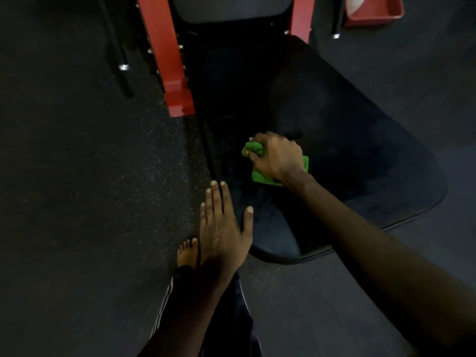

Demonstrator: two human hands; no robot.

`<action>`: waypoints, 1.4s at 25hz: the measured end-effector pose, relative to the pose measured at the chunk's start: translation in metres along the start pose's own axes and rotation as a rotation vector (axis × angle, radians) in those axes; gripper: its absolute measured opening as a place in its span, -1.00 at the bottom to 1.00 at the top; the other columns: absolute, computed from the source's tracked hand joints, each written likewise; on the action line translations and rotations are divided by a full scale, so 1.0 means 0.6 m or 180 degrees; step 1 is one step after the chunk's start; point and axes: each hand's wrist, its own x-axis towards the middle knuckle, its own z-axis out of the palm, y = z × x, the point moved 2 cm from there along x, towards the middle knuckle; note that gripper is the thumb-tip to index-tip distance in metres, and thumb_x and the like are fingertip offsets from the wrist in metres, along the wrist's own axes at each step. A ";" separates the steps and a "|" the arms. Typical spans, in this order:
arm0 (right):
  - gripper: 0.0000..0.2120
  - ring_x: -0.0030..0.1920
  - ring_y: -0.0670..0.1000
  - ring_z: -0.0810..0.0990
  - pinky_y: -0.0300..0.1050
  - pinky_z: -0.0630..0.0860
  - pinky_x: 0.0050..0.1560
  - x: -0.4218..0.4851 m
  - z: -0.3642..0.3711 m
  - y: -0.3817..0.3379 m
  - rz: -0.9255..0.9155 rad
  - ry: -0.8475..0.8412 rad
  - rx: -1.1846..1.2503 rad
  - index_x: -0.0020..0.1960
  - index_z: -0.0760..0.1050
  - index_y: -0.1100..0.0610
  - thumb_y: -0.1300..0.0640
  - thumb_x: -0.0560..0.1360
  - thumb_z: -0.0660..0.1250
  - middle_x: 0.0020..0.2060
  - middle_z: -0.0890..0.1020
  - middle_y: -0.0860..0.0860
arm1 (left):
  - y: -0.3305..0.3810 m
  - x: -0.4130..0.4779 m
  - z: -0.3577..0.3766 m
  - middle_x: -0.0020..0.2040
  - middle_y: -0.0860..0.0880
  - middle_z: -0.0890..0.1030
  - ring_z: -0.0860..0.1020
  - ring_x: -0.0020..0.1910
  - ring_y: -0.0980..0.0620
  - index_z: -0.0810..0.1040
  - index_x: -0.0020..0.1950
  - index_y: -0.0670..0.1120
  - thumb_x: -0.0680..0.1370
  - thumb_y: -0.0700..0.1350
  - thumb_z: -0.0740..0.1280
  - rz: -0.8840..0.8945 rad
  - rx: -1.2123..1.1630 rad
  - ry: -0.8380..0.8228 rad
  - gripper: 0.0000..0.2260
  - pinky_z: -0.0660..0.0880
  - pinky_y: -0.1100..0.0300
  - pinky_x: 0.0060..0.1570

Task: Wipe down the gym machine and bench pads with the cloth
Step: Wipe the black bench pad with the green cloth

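head view: the right hand (277,157) curls its fingers round a bunched bright green cloth (255,150) and holds it down on the left part of the wide black padded bench seat (360,155). the left hand (221,228) is flat, its 5 fingers straight, over the seat's left edge; whether it touches the pad is unclear. a red steel frame post (167,60) stands on the dark speckled rubber floor (77,176). 1 bare foot (186,251) shows just beside the left hand.
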 end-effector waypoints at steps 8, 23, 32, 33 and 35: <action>-0.62 0.21 0.17 0.60 -0.01 0.47 0.16 0.169 0.056 -0.133 -0.0236 -0.0141 -0.0047 0.30 0.53 -0.10 -0.22 0.54 0.32 0.20 0.63 0.05 | -0.009 0.004 0.018 0.64 -0.01 -0.22 -0.21 0.60 0.09 -0.25 0.63 -0.05 0.63 0.24 -0.08 0.0093 -0.0558 -0.0008 -0.32 -0.18 0.16 0.54; -0.66 0.17 0.18 0.61 0.00 0.48 0.10 0.180 0.094 -0.198 -0.0622 -0.0244 -0.0503 0.25 0.58 -0.07 -0.17 0.54 0.33 0.12 0.65 0.05 | -0.002 -0.035 0.024 0.63 0.04 -0.26 -0.25 0.58 0.17 -0.30 0.61 -0.02 0.68 0.20 -0.15 -0.0135 -0.1007 -0.0035 -0.40 -0.18 0.15 0.56; -0.70 0.17 -0.03 0.60 -0.10 0.42 0.09 -0.008 0.045 -0.113 -0.1119 -0.0448 -0.0217 0.24 0.58 -0.22 -0.23 0.53 0.36 0.22 0.61 -0.21 | -0.009 -0.094 0.037 0.64 0.04 -0.22 -0.16 0.60 0.15 -0.33 0.61 0.04 0.63 0.24 -0.24 -0.0160 -0.1327 -0.0090 -0.39 -0.05 0.09 0.58; -0.70 0.16 0.00 0.61 -0.08 0.43 0.09 0.004 0.051 -0.119 -0.1098 -0.0411 -0.0250 0.22 0.59 -0.21 -0.23 0.53 0.35 0.18 0.63 -0.17 | -0.009 -0.094 0.039 0.64 0.02 -0.20 -0.12 0.61 0.12 -0.32 0.61 0.05 0.64 0.25 -0.23 -0.0165 -0.1319 -0.0040 -0.40 -0.03 0.08 0.58; -0.71 0.14 0.07 0.62 -0.05 0.45 0.08 0.037 0.064 -0.141 -0.1049 -0.0396 -0.0410 0.18 0.60 -0.17 -0.23 0.52 0.35 0.11 0.67 -0.07 | -0.007 -0.091 0.045 0.65 0.01 -0.18 -0.05 0.61 0.06 -0.33 0.61 0.09 0.63 0.26 -0.24 -0.0204 -0.1402 -0.0014 -0.41 0.01 0.08 0.58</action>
